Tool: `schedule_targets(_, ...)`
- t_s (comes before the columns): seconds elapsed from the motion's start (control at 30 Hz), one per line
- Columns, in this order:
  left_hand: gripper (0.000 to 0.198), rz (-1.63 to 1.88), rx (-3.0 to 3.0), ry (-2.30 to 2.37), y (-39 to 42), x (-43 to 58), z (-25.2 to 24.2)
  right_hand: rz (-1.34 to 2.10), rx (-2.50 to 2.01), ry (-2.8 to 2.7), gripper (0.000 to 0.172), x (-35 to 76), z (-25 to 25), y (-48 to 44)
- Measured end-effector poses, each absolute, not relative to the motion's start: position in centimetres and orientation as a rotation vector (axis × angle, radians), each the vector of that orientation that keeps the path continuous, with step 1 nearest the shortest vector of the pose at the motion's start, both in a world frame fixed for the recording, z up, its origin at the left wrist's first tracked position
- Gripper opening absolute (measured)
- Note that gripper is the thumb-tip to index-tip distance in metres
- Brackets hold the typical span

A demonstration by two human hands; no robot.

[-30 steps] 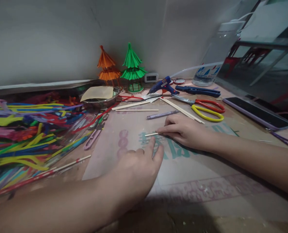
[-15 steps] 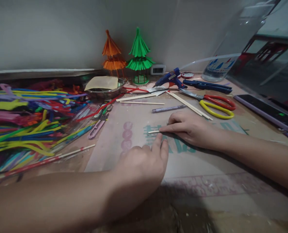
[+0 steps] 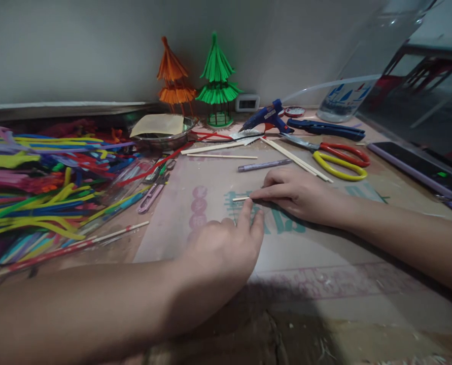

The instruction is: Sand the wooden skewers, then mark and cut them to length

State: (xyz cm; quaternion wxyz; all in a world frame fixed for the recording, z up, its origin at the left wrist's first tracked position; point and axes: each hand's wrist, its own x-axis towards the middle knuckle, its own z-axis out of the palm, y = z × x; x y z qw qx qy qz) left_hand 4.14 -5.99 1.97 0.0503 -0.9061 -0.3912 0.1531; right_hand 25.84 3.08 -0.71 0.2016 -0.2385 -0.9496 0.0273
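Observation:
A short wooden stick [image 3: 240, 199] lies almost level over the green print of a pale translucent sheet [image 3: 157, 238]. At its right end, my right hand [image 3: 300, 195] has its index finger and thumb closed on it, the other fingers curled under. My left hand [image 3: 223, 248] comes from below with index and middle fingers stretched out. Its index fingertip meets the stick's right end, close to my right fingertip. The thumb of my left hand is hidden. Just beyond the hands lie a grey-purple pen [image 3: 264, 166] and several longer wooden sticks [image 3: 294, 158].
Colourful pipe cleaners [image 3: 43, 187] heap at left, beside a pink cutter [image 3: 150, 197]. Behind stand an orange tree [image 3: 176, 76], a green tree [image 3: 218, 76] and a bowl [image 3: 163, 139]. A blue glue gun [image 3: 266, 116], scissors [image 3: 340, 165], pliers-like tool [image 3: 324, 129], bottle [image 3: 342, 104] and phone [image 3: 419, 170] sit right.
The whole view has shifted slightly, so things appear a little higher. Both hands and the short stick keep nearly the same places on the sheet.

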Motion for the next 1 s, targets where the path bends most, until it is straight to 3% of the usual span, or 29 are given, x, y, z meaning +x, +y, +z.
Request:
schedule_targets(0.33, 0.061, 0.414, -2.762, -1.125, -5.6, 3.1, 2.0, 0.080, -0.667, -2.644, 0.035, 25.9, -0.9, 3.2)
schedule_targets(0.63, 0.055, 0.147, -2.760, -1.181, -2.8, 3.2, 1.7, 0.000, -0.690, -2.539, 0.031, 26.1, -1.6, 5.8)
schedule_targets(1.0, 0.057, 0.306, -2.714, -1.172, -2.9, 3.8, 1.3, 0.010, -0.683, -2.544, 0.032, 26.3, -1.7, 6.0)
